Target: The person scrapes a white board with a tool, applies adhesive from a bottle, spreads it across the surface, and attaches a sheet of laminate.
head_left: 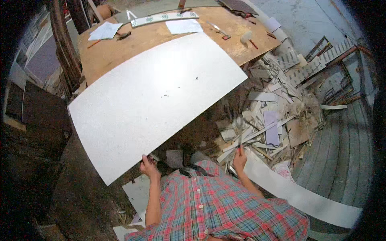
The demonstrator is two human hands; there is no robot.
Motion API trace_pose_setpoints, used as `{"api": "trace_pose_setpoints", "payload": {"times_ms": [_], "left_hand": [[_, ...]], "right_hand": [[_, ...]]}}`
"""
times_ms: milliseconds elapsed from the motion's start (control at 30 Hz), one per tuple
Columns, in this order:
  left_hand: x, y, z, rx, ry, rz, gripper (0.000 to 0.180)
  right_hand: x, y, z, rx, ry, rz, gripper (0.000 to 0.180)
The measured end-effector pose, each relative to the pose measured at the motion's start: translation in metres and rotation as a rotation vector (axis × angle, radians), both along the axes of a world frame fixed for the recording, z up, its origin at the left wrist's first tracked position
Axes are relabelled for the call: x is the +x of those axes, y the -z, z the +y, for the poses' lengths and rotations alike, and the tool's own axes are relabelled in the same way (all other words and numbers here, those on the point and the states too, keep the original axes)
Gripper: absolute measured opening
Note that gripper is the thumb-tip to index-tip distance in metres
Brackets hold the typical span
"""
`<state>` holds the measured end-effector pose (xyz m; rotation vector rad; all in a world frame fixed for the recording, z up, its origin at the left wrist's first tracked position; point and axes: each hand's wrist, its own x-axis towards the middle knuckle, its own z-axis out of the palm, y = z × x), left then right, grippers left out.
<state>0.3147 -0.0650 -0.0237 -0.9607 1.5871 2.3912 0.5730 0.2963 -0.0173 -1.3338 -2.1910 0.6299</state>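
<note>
A large white sheet lies tilted across the near edge of a plywood worktable, its lower end hanging out over the floor. My left hand grips the sheet's near edge from below. My right hand is closed on a thin dark tool that points up, held over a long white offcut strip running off to the right.
A heap of white and brown offcuts covers the floor to the right of the table. Papers, pencils, a decorated strip and a dark board lie on the table's far side. Metal frames stand at the right.
</note>
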Motion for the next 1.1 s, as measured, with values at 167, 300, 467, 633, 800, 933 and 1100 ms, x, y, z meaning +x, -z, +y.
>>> {"api": "trace_pose_setpoints", "payload": {"times_ms": [167,300,467,633,800,933,1100], "left_hand": [[0.005,0.005,0.004,-0.007,-0.028,0.025,0.030],[0.002,-0.008,0.033,0.031,-0.161,-0.010,0.029],[-0.003,0.016,0.081,-0.092,-0.330,-0.037,0.038],[-0.016,0.005,0.169,-0.238,-0.479,-0.059,0.054],[-0.021,-0.007,0.248,-0.162,-0.582,-0.127,0.050],[-0.013,0.001,0.272,-0.141,-0.524,-0.166,0.054],[-0.017,0.002,0.304,-0.113,-0.566,-0.211,0.069]], "right_hand": [[-0.031,-0.006,0.010,-0.221,0.016,-0.004,0.042],[-0.094,-0.016,0.118,-0.112,0.024,0.176,0.044],[-0.209,-0.023,0.311,-0.040,-0.103,0.171,0.045],[-0.340,-0.038,0.478,0.010,-0.363,0.197,0.041],[-0.438,-0.046,0.569,-0.158,-0.460,-0.212,0.042],[-0.487,-0.036,0.606,-0.059,-0.582,-0.192,0.038],[-0.555,-0.041,0.621,-0.036,-0.667,-0.050,0.041]]}}
